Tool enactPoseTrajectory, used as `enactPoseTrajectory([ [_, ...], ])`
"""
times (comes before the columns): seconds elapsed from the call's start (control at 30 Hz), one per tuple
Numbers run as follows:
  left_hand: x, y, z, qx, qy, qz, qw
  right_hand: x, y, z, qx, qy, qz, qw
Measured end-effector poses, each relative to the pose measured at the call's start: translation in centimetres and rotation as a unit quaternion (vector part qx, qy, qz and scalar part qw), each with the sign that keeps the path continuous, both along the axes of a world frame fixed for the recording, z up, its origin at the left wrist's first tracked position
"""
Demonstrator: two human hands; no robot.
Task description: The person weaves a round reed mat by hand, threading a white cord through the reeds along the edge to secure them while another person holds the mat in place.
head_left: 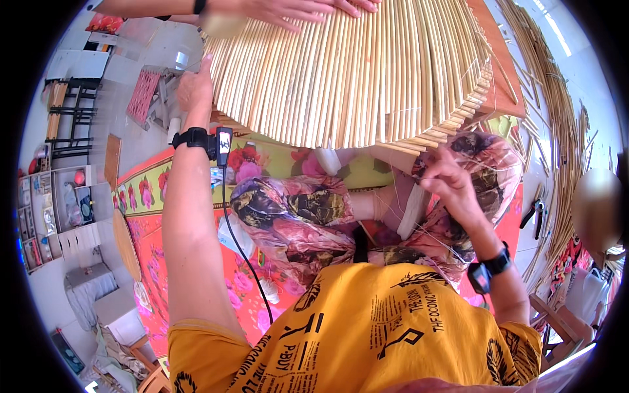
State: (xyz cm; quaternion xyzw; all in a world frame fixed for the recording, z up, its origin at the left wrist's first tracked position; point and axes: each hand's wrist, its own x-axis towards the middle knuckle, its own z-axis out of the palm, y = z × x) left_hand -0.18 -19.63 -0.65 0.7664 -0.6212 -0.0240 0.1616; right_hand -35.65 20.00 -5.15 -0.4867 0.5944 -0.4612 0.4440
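Note:
A round panel of pale plant stalks [341,85], laid side by side, stands in front of me with its curved, stepped edge toward me. My left hand [195,90] is at the panel's left edge, thumb pointing up along it and the other fingers curled, partly hidden. Just below the lower right edge, my right hand [453,187] has its fingers bent in a pinch. Thin pale thread [429,232] hangs about it and trails over my lap; the exact grip on it is small to see. Another person's hands [295,12] lie flat on the panel's far side.
I sit with crossed legs on a red floral mat [154,242]. An orange-brown board [501,72] lies behind the panel. To the right are long stalk bundles [557,85] and black-handled pliers [537,211]. A pink stool [143,97] and shelves [62,203] are at left.

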Motion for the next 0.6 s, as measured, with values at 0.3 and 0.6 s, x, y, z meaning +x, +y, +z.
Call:
enactPoseTrajectory([
  [0.3,0.3,-0.9,-0.2,0.053,0.002,-0.012,0.999,4.8,-1.9,-0.7,0.001,-0.217,-0.036,0.976],
  [0.6,-1.6,17.9,-0.6,-0.204,0.589,-0.092,0.776,5.7,-1.5,1.0,0.008,-0.296,-0.085,0.951],
])
